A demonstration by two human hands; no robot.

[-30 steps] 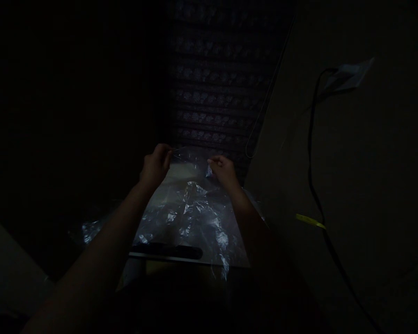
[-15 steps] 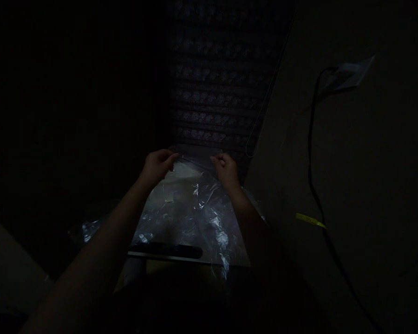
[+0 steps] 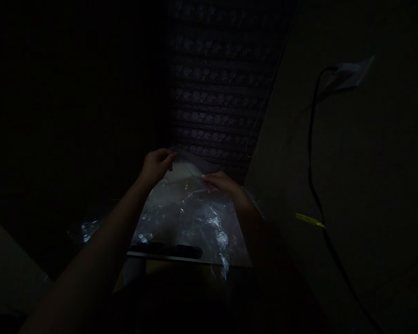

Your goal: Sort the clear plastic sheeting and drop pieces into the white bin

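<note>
A crinkled clear plastic bag [image 3: 191,213] is spread over a pale surface in front of me, and its far edge is lifted. My left hand [image 3: 156,164] pinches that raised edge between thumb and fingers at the far left. Lower down and to the right, my right hand [image 3: 223,182] has its thumb and fingers closed on the plastic, with the fingers partly hidden behind the film. A pale, flat shape [image 3: 183,171] shows through the bag between the hands; its kind is too dim to make out.
A long dark object [image 3: 167,250] lies along the near edge of the surface. On the right wall, a black cable [image 3: 310,153] with a yellow tag [image 3: 310,220] hangs from an outlet plate [image 3: 348,74]. Behind is a patterned blind [image 3: 209,97] with a looped cord [image 3: 251,150]. The room is very dark.
My right hand has moved down and to the left along the plastic and turned inward. The bag's far edge now slopes down to the right. My left hand has hardly moved.
</note>
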